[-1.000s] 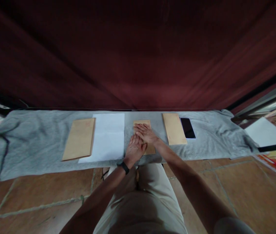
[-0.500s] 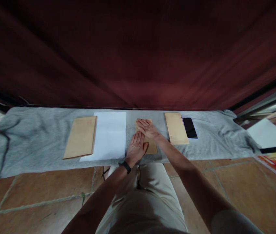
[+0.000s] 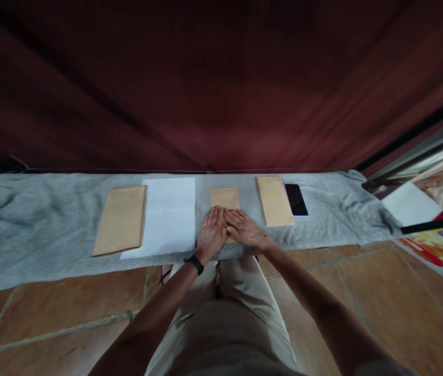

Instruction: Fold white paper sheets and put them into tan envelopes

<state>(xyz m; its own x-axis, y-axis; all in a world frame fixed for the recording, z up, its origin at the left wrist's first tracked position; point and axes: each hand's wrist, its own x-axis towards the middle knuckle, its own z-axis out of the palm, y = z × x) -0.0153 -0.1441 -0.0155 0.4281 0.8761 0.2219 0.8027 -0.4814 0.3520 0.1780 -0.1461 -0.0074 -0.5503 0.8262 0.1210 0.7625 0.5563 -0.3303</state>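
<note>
A brown paper envelope (image 3: 224, 196) lies in front of me on the grey cloth, its lower part covered by both hands. My left hand (image 3: 212, 230) rests flat on its left side with fingers stretched out, and a black band circles the wrist. Flat on the right side of the envelope lies my right hand (image 3: 243, 226), fingers extended, its fingertips meeting those of the left. Neither hand grips anything.
To the left, a stack of larger brown envelopes (image 3: 119, 219) overlaps white paper sheets (image 3: 170, 214). At the right lie more brown envelopes (image 3: 275, 201) beside a dark-screened phone (image 3: 296, 199). Grey cloth (image 3: 338, 209) covers the narrow surface, and a dark red panel (image 3: 221, 104) rises behind it.
My right hand has slid down from the envelope's top to its lower right, uncovering the upper part. My left hand stays flat on the left side. The whole view has shifted slightly.
</note>
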